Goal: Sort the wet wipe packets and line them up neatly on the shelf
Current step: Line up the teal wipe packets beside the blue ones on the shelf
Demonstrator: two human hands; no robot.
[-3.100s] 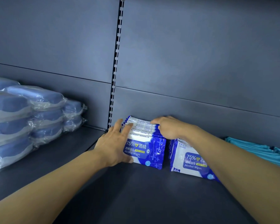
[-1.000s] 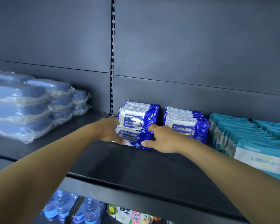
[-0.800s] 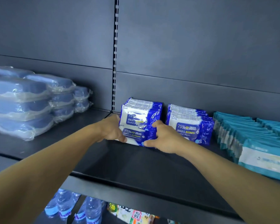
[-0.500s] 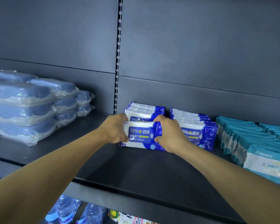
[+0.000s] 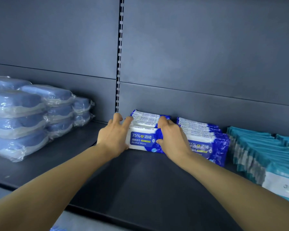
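A row of blue and white alcohol wipe packets (image 5: 145, 121) stands upright on the dark shelf (image 5: 140, 177), against the back wall. The front packet (image 5: 141, 140) faces me with its label showing. My left hand (image 5: 113, 136) presses the left end of this row with fingers fairly straight. At the right end, my right hand (image 5: 171, 139) curls its fingers over the top and lays its thumb on the front packet's face. A second row of the same packets (image 5: 205, 140) stands just to the right, partly hidden by my right wrist.
Teal wipe packets (image 5: 264, 154) fill the shelf's right side in rows. Stacks of blue packs in clear wrap (image 5: 23, 117) sit at the left. A slotted upright (image 5: 118, 64) runs up the back wall. The shelf's front edge lies near my forearms.
The front packet, tilted and held by both hands a second ago, now stands upright against the left row. My left hand's fingers have straightened along the row's end. The view moved closer.
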